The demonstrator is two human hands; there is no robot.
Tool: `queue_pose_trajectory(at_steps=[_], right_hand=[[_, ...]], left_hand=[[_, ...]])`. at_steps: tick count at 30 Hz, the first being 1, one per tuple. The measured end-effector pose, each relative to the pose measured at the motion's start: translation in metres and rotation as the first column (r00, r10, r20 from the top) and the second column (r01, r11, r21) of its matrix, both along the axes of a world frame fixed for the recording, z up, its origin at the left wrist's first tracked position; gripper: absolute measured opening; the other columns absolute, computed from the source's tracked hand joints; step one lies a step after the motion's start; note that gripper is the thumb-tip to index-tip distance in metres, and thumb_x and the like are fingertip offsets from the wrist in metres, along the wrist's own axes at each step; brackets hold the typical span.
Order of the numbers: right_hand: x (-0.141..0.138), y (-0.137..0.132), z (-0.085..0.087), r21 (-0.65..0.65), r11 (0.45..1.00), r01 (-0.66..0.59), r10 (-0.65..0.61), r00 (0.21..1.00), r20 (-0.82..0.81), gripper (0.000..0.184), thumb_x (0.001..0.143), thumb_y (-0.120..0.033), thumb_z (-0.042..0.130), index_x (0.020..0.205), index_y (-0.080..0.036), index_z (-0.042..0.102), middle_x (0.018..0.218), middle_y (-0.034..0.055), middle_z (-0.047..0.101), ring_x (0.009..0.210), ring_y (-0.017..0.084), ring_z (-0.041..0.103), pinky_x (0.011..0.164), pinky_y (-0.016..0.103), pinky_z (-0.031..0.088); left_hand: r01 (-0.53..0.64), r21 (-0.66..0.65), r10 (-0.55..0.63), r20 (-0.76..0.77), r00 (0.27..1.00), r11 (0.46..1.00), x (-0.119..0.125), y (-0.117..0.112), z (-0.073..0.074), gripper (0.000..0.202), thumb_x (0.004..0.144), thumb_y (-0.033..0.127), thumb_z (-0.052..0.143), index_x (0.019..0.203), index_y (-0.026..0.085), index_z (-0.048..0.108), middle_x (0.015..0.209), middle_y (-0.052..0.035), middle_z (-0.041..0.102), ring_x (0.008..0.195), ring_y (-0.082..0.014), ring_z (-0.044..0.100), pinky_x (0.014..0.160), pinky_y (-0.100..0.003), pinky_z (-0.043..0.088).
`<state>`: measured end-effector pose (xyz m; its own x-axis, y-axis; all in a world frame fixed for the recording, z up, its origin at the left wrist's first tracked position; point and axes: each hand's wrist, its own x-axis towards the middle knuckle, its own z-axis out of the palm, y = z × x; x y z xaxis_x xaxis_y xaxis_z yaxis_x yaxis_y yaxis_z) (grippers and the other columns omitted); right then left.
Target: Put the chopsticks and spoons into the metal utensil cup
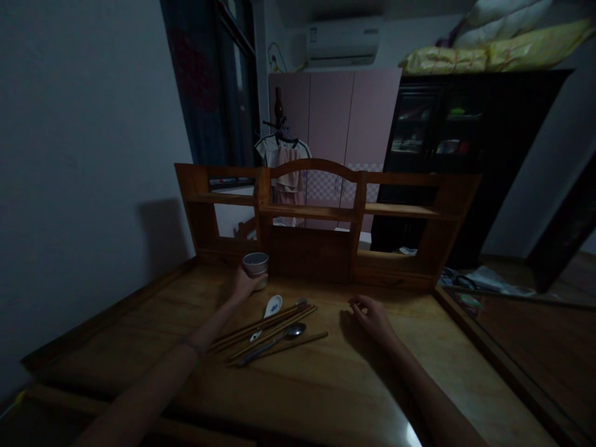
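My left hand [243, 283] is wrapped around a pale grey cup [256, 266], which is upright near the back of the desk; whether its base touches the wood is hard to make out. To the right, my right hand [371, 318] hovers over the desktop with its fingers curled together and nothing visible in them. Between the hands lies a loose pile: several wooden chopsticks [272, 326], a white soup spoon [274, 305] with a blue mark, and a metal spoon [295, 330]. The bowl of another small spoon [301, 302] shows behind the chopsticks, its handle mostly hidden.
A wooden shelf unit [310, 214] with open compartments rises along the back edge of the desk [298, 397]. A white wall [93, 155] borders the left side. Beyond stand a pink wardrobe [330, 118] and a dark cabinet [437, 136].
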<state>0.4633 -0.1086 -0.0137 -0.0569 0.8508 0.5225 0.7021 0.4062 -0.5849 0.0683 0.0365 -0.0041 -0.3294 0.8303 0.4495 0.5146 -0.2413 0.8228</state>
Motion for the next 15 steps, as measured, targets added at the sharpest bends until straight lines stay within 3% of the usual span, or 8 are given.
queue_pose_trajectory(at_steps=[4, 7, 11, 13, 15], right_hand=[[0.000, 0.000, 0.003, 0.026, 1.000, 0.001, -0.001, 1.000, -0.013, 0.025, 0.086, -0.029, 0.047, 0.093, -0.018, 0.068, 0.087, 0.0065, 0.069, 0.080, 0.020, 0.065, 0.074, 0.031, 0.050], [-0.005, -0.005, 0.009, 0.062, 0.998, -0.017, 0.019, 0.999, -0.034, 0.031, 0.085, -0.030, 0.051, 0.112, -0.020, 0.063, 0.098, 0.0070, 0.068, 0.091, 0.021, 0.064, 0.082, 0.034, 0.050], [-0.020, -0.017, 0.021, 0.109, 0.991, -0.083, 0.093, 0.992, -0.086, 0.072, 0.078, -0.034, 0.064, 0.143, -0.028, 0.033, 0.127, 0.0104, 0.056, 0.115, 0.026, 0.055, 0.095, 0.043, 0.046], [-0.027, -0.023, 0.026, 0.118, 0.986, -0.116, 0.129, 0.985, -0.111, 0.089, 0.073, -0.034, 0.070, 0.148, -0.031, 0.021, 0.136, 0.0105, 0.048, 0.123, 0.028, 0.049, 0.100, 0.048, 0.042], [-0.031, -0.026, 0.030, 0.124, 0.984, -0.130, 0.147, 0.979, -0.143, 0.093, 0.071, -0.034, 0.072, 0.148, -0.031, 0.019, 0.138, 0.0101, 0.047, 0.126, 0.029, 0.046, 0.102, 0.049, 0.039]], left_hand=[[0.009, 0.114, -0.009, 0.006, 1.000, 0.993, 0.021, -0.004, 0.021, 0.075, 0.056, 0.037, 0.083, 0.119, 0.016, 0.046, 0.120, -0.0146, 0.059, 0.112, -0.0287, 0.058, 0.094, -0.044, 0.045], [0.162, 0.262, -0.178, 0.039, 0.983, 0.951, 0.059, -0.020, 0.039, 0.072, 0.062, 0.038, 0.079, 0.122, 0.016, 0.045, 0.123, -0.0147, 0.058, 0.114, -0.0263, 0.057, 0.097, -0.042, 0.044], [0.520, 0.256, -0.537, -0.004, 0.843, 0.815, 0.126, -0.058, 0.057, 0.075, 0.064, 0.039, 0.079, 0.125, 0.019, 0.043, 0.123, -0.0126, 0.059, 0.112, -0.0240, 0.058, 0.096, -0.039, 0.044], [0.636, 0.217, -0.646, -0.033, 0.763, 0.740, 0.158, -0.079, 0.060, 0.077, 0.061, 0.039, 0.082, 0.125, 0.020, 0.044, 0.121, -0.0114, 0.060, 0.111, -0.0237, 0.058, 0.094, -0.037, 0.045], [0.701, 0.182, -0.706, -0.044, 0.706, 0.690, 0.184, -0.096, 0.061, 0.077, 0.058, 0.038, 0.083, 0.124, 0.021, 0.046, 0.119, -0.0101, 0.061, 0.108, -0.0241, 0.059, 0.091, -0.037, 0.046]])
